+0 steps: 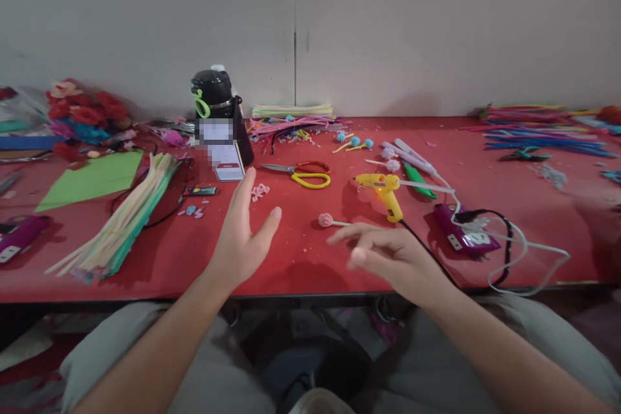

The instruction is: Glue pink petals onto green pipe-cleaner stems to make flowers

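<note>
My left hand (241, 233) is raised over the red table, fingers stretched and thumb apart, holding nothing. Small pink cut pieces (261, 191) lie just beyond its fingers. My right hand (388, 255) hovers near the front edge, slightly blurred, with its fingers loosely bent and apart. Just beyond those fingertips lies a pink fuzzy ball (325, 220) on a pale stem; the stem's far end is hidden by the hand. A yellow glue gun (383, 193) rests on its side behind my right hand. Scissors (310, 176) with red and yellow handles lie between both hands, farther back.
Pale and green pipe cleaners (129, 217) lie at left by a green sheet (92, 180). A phone (228, 162) leans against a black bottle (213, 87). Corded purple power strip (466, 233), green tool (418, 181), blue-balled stems (355, 142) and blue pipe cleaners (543, 140) occupy the right and back.
</note>
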Available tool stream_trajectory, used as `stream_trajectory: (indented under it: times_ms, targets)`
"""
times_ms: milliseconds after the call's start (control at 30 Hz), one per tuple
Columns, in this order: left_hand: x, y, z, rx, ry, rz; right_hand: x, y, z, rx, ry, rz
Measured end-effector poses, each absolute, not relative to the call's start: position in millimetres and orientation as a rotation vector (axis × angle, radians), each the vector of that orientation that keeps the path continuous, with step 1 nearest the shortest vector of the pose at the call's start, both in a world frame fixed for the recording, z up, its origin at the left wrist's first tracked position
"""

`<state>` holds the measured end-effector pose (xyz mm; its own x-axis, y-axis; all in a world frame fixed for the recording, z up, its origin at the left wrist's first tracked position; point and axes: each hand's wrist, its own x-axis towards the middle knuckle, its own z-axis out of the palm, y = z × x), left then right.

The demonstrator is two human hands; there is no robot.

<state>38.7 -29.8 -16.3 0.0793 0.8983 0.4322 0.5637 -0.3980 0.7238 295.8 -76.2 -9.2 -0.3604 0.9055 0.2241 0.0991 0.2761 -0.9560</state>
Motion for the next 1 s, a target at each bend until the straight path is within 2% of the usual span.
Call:
stream_trajectory:
  times_ms: [100,233,400,467,633,800,1000]
  targets:
    - [39.0,-31.5,-16.3,1.946,1.417,1.223,294.6,-74.9,-6.9,-0.946,-1.624,1.204]
    - [39.6,-30.2,-14.4,1.919,1.372,1.245,300.9,-69.4,-7.6,-1.039,-1.689,1.066]
    - [47.2,-34.1,-8.9,1.772,1.267,1.279,315.6,-44.8,-32.7,-1.278,-1.955,0.484]
    - [48.0,-36.4,-4.5,1.720,1.327,1.218,317.7,-35.2,-41.9,-1.309,-2.044,0.376]
    - [30.5,-27.3,5.1,1.807,1.581,1.120,312.7,-24.9,-52.1,-1.359,-2.086,0.306]
    - [9.9,-8.0,-2.6,2.357,1.434,1.028,307.7,-22.1,-62.1,-1.455,-2.204,0.188]
    - [-2.1,1.7,-10.7,2.294,1.554,0.971,298.0,-21.0,-66.2,-1.544,-2.153,0.272]
